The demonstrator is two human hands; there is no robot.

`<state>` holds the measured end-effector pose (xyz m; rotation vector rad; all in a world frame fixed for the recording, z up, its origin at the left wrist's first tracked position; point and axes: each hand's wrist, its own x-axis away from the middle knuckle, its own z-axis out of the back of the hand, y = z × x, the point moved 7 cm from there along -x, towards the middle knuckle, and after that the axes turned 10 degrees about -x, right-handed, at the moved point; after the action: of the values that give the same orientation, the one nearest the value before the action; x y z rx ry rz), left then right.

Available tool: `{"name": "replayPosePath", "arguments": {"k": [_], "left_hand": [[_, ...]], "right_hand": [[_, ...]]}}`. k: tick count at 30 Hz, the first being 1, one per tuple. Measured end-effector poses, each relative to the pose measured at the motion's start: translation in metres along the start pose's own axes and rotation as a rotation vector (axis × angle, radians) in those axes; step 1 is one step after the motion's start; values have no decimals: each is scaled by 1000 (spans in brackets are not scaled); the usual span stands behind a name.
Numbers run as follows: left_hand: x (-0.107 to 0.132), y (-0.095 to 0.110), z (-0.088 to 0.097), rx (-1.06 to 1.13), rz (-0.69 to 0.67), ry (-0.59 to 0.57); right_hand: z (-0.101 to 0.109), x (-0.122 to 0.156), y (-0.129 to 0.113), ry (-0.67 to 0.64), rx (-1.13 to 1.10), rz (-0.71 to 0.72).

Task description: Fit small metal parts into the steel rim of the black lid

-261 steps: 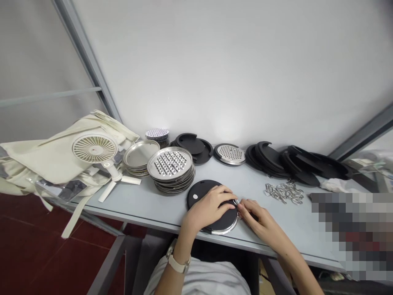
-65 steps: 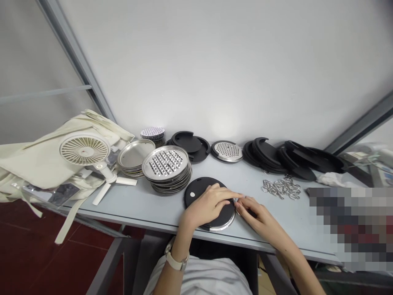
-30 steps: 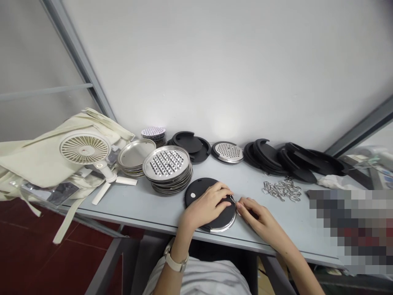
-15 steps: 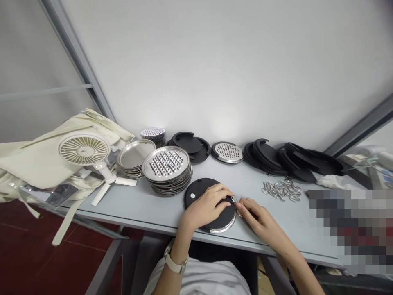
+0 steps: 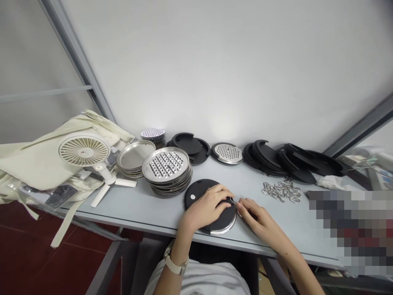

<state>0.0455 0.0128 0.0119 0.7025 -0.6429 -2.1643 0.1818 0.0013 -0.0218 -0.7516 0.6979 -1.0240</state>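
A black round disc (image 5: 201,189) with a white dot and a silvery metal rim along its near right side lies at the table's front edge. My left hand (image 5: 210,205) rests over it, palm down, fingers bent and holding it, with the thumb and fingertips near its right edge. My right hand (image 5: 256,215) pinches a small metal wire ring (image 5: 233,201) at that edge, by the left fingertips. The fingers partly hide the ring, so I cannot tell whether it passes through the disc.
Round metal grater plates (image 5: 167,166) stand stacked left of the disc, beside plain metal plates (image 5: 136,155). Behind lie black holders (image 5: 187,143) and a perforated disc (image 5: 227,153). Wire rings (image 5: 281,190) are piled at right, near more black holders (image 5: 267,155). A white fan (image 5: 84,151) stands at left.
The wire ring between my hands has tilted slightly at the disc's edge. Both hands stay almost in the same place, and the disc has not visibly moved.
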Motion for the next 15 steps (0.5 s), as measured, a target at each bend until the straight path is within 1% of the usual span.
{"name": "replayPosePath", "arguments": {"k": [7, 15], "left_hand": [[-1, 0, 0, -4, -16, 5], [0, -1, 0, -19, -9, 14]], "right_hand": [[0, 0, 0, -6, -8, -11], [2, 1, 4, 41, -52, -39]]}}
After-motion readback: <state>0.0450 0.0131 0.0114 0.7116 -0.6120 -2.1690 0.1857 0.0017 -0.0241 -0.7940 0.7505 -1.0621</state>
